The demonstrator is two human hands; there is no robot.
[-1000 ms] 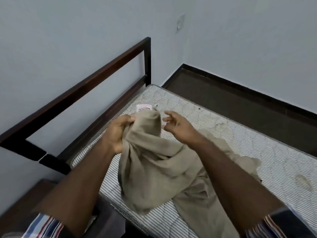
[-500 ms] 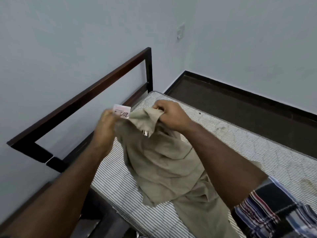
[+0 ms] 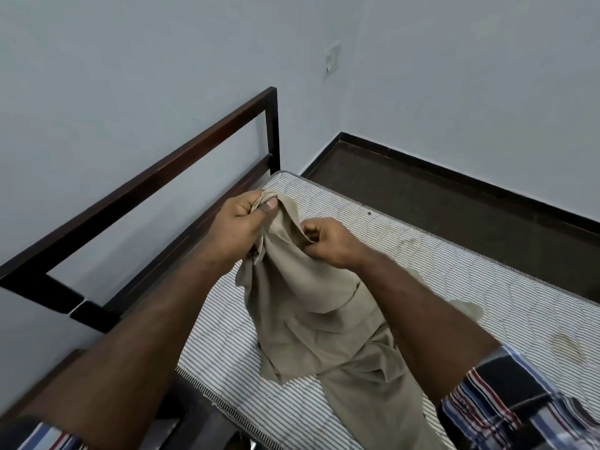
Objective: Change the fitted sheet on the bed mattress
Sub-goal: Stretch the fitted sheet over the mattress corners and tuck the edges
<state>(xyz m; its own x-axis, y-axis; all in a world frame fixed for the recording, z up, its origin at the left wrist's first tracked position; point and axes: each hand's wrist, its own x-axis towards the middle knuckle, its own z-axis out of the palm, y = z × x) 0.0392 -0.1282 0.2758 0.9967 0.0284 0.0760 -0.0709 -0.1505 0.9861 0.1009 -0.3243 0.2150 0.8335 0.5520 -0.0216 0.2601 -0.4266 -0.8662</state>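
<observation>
Dark wood headboard (image 3: 181, 164) on the left. Left hand (image 3: 242, 222) fingers clamped on a bunched corner of the soft beige sheet (image 3: 305, 306); right hand (image 3: 328, 241) pinches its edge. The rest is crumpled on the striped quilted mattress (image 3: 487, 287). Tag seen 0.5 s ago is now hidden.

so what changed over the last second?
The right hand, open a second ago, closed on the beige sheet beside the left, then slid down its edge. The left hand kept its grip at the top; the label seen earlier is now hidden. The sheet's lower part remains on the bare striped mattress.
</observation>
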